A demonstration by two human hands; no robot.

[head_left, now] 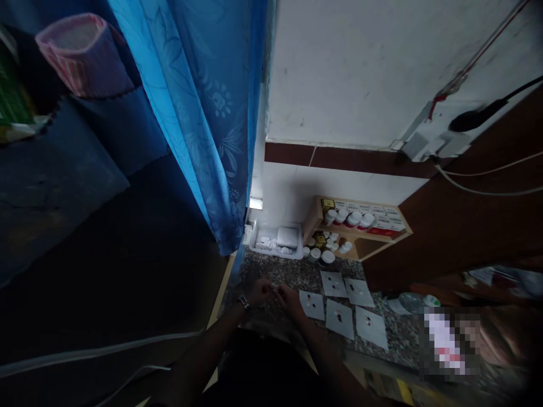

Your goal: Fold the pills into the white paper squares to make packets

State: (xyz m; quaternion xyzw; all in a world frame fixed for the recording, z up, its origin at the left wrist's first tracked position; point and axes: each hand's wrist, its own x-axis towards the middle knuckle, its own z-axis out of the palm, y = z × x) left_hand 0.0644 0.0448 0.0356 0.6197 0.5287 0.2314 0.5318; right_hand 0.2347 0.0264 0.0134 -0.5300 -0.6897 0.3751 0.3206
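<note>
Low in the head view my left hand (259, 291), with a watch on its wrist, and my right hand (289, 296) meet over a speckled stone counter (288, 271). Both hands have their fingers pinched together on a small white item (275, 288) between them; it is too small to name. Several white paper squares (339, 317), each with small dark and red bits on it, lie just to the right of my right hand.
A white tray (276, 240) of small white packets stands at the back of the counter. Beside it a small wooden shelf (360, 226) holds several white-capped bottles. A blue curtain (203, 113) hangs on the left. Cables and a socket (428, 144) run along the wall on the right.
</note>
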